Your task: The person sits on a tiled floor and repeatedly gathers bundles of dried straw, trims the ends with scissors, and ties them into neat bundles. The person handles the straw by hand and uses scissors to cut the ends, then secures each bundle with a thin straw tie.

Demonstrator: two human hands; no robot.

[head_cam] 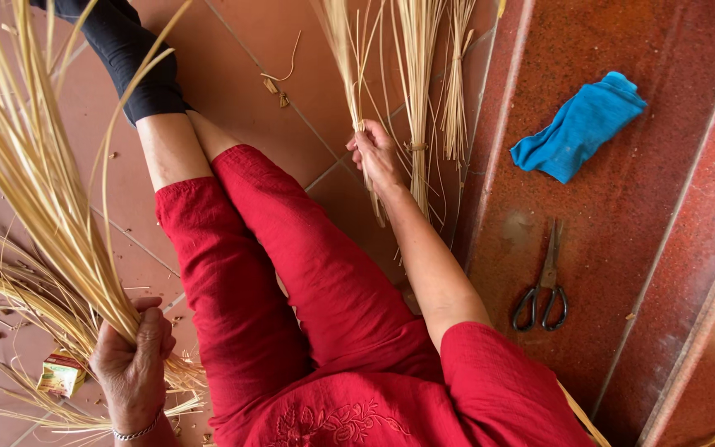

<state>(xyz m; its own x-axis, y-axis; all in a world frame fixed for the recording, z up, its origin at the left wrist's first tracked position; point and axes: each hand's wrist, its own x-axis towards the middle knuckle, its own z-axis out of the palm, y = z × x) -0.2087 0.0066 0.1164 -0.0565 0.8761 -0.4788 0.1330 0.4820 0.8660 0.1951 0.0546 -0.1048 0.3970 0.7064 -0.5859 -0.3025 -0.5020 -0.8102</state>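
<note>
Right hand [376, 155] closing around thin pale straw-coloured reed strands [349, 66], long axis running away toward floor's far edge; left hand [134, 358] clenching fanned pale reed bundle [35, 182] near floor's left edge; black-handled metal scissors [544, 285] lying apart on red step.

**Lighting and picture quality: head view**

Light: soft, even daylight; bright, warm cast off the floor tiles [275, 41]. Source direction cannot be told.
Shadows: faint, diffuse, close under the legs and arm.
Glare: dull pale sheen on the red speckled step [531, 228].
Focus: sharp centre; slight softness in the straw strands [18, 149] at left.
Distortion: wide-angle stretch towards the edges.
</note>
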